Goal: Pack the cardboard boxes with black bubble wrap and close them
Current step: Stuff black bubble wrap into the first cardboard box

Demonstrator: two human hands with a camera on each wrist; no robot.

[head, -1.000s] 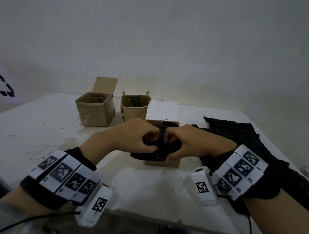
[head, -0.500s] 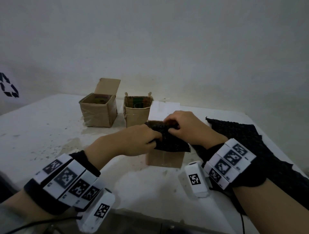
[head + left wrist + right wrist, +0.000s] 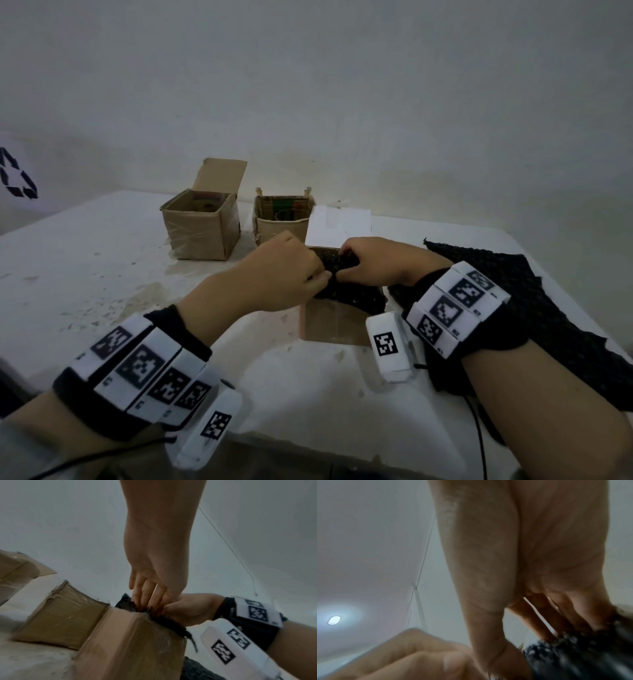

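Note:
The near cardboard box stands open in front of me, its white lid flap raised behind it. A folded piece of black bubble wrap lies across its mouth and hangs over the front right edge. My left hand pushes the wrap down with straight fingers at the box's left side. My right hand curls its fingers on the wrap's far edge, and it shows as a closed fist in the left wrist view. The right wrist view is blurred, with wrap at the fingertips.
Two more open cardboard boxes stand at the back: one with a raised flap and one beside it with coloured contents. A large sheet of black bubble wrap covers the table's right side. The white table ends at a wall.
The hands carried the folded wrap from in front of the box up onto its mouth, then shifted farther back over it. The wrap now sits lower in the opening.

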